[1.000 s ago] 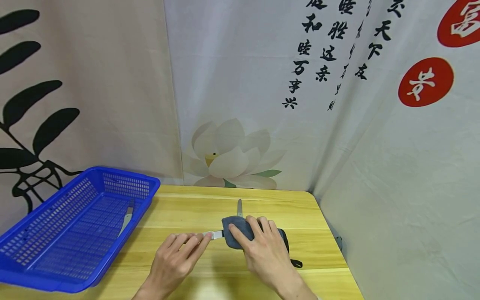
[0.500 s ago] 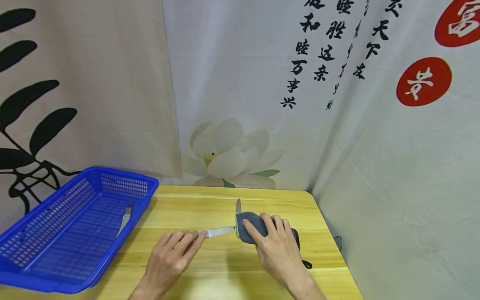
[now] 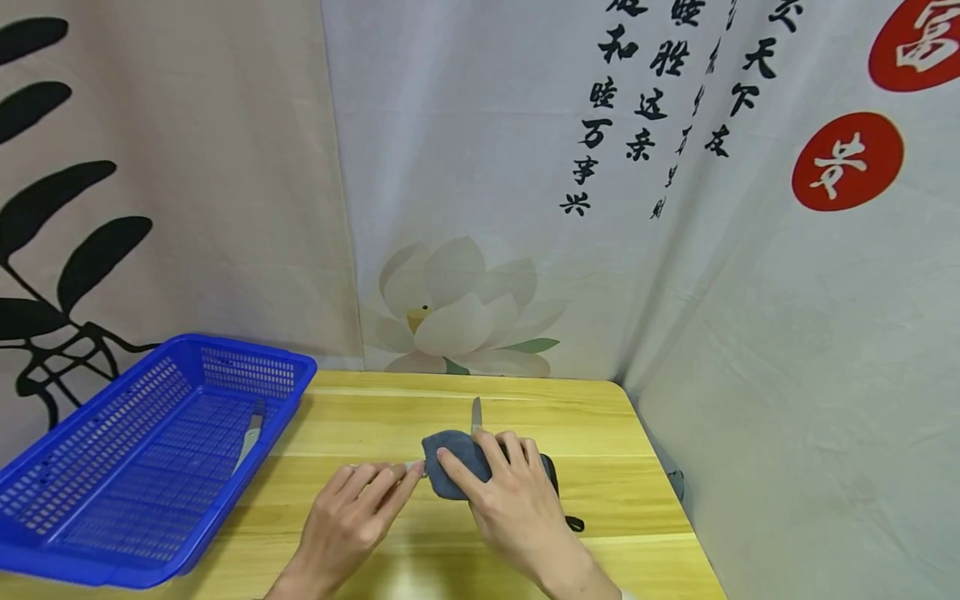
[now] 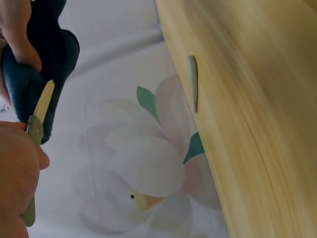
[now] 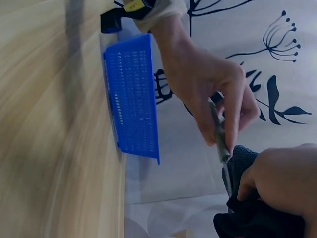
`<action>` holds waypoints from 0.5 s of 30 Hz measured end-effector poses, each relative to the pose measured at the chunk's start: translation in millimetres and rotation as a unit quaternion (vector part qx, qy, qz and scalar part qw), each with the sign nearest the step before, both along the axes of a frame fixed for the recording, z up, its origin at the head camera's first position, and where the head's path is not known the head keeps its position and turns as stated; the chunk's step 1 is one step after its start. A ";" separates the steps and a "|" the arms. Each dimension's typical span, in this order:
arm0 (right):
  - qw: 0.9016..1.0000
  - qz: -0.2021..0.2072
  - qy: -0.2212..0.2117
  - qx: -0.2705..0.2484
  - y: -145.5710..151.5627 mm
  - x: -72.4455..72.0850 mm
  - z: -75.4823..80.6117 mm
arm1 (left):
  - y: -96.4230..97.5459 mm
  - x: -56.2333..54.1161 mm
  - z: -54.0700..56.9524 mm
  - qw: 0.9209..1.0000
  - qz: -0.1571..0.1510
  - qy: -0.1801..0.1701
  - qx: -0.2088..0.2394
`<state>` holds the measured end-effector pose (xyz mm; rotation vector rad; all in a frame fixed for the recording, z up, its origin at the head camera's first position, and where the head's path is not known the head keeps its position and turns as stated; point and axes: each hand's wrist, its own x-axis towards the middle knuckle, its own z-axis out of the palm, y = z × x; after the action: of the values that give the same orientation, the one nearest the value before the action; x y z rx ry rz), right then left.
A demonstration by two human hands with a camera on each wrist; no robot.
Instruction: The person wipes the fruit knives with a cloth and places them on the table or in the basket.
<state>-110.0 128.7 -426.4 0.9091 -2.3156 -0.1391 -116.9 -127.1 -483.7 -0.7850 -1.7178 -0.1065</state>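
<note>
My left hand (image 3: pixel 356 508) holds a folding knife (image 4: pixel 44 101) by its pale handle, the blade pointing right. My right hand (image 3: pixel 517 508) grips a blue-grey cloth (image 3: pixel 453 454) with a black part and a small black loop. In the head view the cloth covers the blade, right up at my left fingertips. From the right wrist view, the blade runs into the folds of the cloth beneath the right thumb. A second knife (image 3: pixel 477 412) lies on the table beyond the cloth, its near part hidden by the cloth and right hand.
A blue mesh basket (image 3: pixel 255 344) stands at the left of the wooden table (image 3: pixel 600 408). Inside it lies another pale-handled knife (image 3: pixel 250 437) near the right wall. Printed curtains (image 3: pixel 465 167) hang behind the table and along its right side.
The right hand and cloth first slid right, baring the blade, then came back left over it to the handle. My left hand stays nearly in place, holding the knife.
</note>
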 end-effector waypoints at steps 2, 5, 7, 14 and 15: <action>1.000 0.001 0.003 0.010 -3.4 0.0 -1.2 | -0.3 -0.8 1.5 1.000 -0.002 0.010 0.001; 1.000 -0.001 0.002 0.019 -5.5 -0.2 -2.7 | -0.9 -1.8 4.1 1.000 -0.006 0.023 0.003; 1.000 -0.003 -0.001 0.018 -5.5 -0.7 -3.0 | -1.5 -2.1 5.8 1.000 -0.008 0.027 0.005; 1.000 -0.016 -0.016 0.004 0.7 -4.2 -1.8 | -5.1 -2.6 8.3 1.000 -0.011 0.027 0.010; 1.000 -0.020 -0.018 0.003 2.2 -4.8 -1.7 | -5.7 -2.8 8.6 0.999 -0.011 0.029 0.011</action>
<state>-114.8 130.9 -428.1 0.8760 -2.3675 -0.1477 -119.7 -132.8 -475.1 -0.7842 -1.6507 -0.1175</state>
